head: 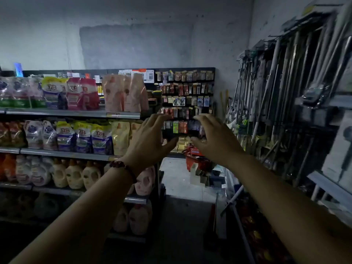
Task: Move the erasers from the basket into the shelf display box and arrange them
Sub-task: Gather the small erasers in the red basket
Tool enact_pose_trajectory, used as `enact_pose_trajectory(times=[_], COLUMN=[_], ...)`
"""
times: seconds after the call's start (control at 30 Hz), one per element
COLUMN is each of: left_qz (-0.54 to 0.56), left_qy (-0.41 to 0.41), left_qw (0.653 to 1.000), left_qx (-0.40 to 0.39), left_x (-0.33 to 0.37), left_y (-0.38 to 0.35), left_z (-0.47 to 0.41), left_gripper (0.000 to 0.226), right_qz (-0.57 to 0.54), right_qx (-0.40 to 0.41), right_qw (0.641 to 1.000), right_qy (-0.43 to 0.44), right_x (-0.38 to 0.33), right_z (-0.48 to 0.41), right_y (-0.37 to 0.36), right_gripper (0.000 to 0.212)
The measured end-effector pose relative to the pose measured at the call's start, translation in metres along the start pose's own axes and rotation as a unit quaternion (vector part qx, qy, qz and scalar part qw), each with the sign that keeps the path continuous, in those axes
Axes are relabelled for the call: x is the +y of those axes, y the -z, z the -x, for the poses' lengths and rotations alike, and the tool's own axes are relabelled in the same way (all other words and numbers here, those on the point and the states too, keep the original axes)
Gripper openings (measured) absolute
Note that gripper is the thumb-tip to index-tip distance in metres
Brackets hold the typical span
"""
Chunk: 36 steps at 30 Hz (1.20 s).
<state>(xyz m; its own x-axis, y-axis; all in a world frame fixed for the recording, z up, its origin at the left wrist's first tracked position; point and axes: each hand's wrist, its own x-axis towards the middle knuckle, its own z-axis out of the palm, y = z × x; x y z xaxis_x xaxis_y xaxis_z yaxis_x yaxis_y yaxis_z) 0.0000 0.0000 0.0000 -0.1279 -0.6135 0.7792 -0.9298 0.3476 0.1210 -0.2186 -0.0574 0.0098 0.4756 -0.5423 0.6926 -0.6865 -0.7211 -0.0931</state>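
A red basket (pixel 196 161) sits on the floor at the far end of the aisle, partly hidden behind my right hand. Just in front of it stands a pale cardboard display box (pixel 197 175) with dark contents. No erasers can be made out in the dim light. My left hand (pixel 150 138) and my right hand (pixel 213 138) are raised at arm's length, side by side with a small gap, fingers spread and thumbs pointing inward. Neither plainly holds anything. Both are well above and short of the basket.
Shelves of detergent pouches and bottles (pixel 76 134) line the left side. A pegboard of small carded goods (pixel 186 96) fills the end wall. Mops and broom handles (pixel 285 103) hang along the right. The narrow floor strip (pixel 177 180) leads to the basket.
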Motion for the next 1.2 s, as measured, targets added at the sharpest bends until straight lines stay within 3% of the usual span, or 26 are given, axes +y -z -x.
enact_pose_trajectory(times=[0.3, 0.63, 0.93, 1.2], left_qz=[-0.056, -0.002, 0.012, -0.029], left_qy=[-0.021, 0.004, 0.026, 0.075], left_qw=[0.996, 0.99, 0.984, 0.98], left_qx=[-0.065, -0.141, -0.175, -0.184], left_x=[-0.153, -0.312, -0.415, -0.522], left_y=[-0.121, -0.303, -0.499, -0.666], left_z=[-0.106, -0.233, -0.341, -0.501], left_gripper=[0.066, 0.063, 0.066, 0.068], right_qz=[0.061, 0.073, 0.071, 0.041], right_qx=[-0.075, -0.141, -0.161, -0.181], right_qw=[0.993, 0.978, 0.971, 0.97], right_qy=[-0.061, -0.132, -0.16, -0.157], right_x=[0.08, 0.197, 0.368, 0.543], right_z=[-0.139, -0.274, -0.379, -0.546], right_y=[-0.135, -0.287, -0.432, -0.559], right_gripper=[0.063, 0.065, 0.072, 0.07])
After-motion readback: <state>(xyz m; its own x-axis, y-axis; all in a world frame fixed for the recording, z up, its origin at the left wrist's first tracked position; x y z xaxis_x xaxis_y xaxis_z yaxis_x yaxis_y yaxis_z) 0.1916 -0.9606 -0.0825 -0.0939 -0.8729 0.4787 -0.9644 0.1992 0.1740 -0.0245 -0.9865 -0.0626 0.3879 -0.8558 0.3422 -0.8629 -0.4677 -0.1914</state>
